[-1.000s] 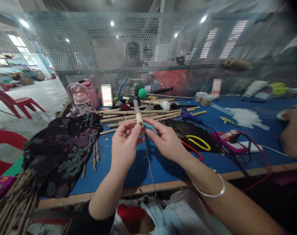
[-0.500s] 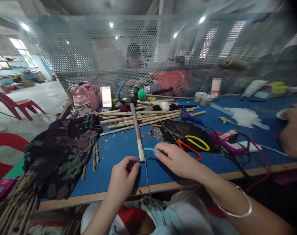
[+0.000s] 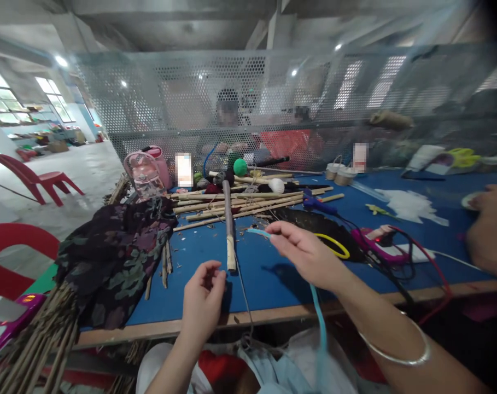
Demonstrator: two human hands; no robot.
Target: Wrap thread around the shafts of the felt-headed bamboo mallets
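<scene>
My right hand point(image 3: 309, 251) pinches a light blue strip point(image 3: 258, 232) above the table. One end pokes out past the fingertips, and the long tail hangs over the table's front edge. My left hand point(image 3: 203, 290) is loosely curled near the front edge, thumb apart from the fingers, with nothing visible in it. Just beyond it lies a stick point(image 3: 227, 219), dark grey along most of its length and pale at the near end. A thin grey cord point(image 3: 244, 293) runs from beside the stick down to my lap. Scissors with a yellow handle point(image 3: 336, 246) are partly behind my right hand.
Wooden sticks point(image 3: 248, 203) and yarn balls point(image 3: 240, 166) lie farther back, before a perforated screen. Dark floral cloth point(image 3: 112, 257) covers the left side. A blue glue gun point(image 3: 314, 201) and a power strip point(image 3: 420, 249) with cables lie right. Another person's hand point(image 3: 492, 224) is far right.
My right hand has risen and moved right, away from the stick, drawing the blue strip along; its tail now shows. My left hand has shifted slightly left. The view has tilted up slightly.
</scene>
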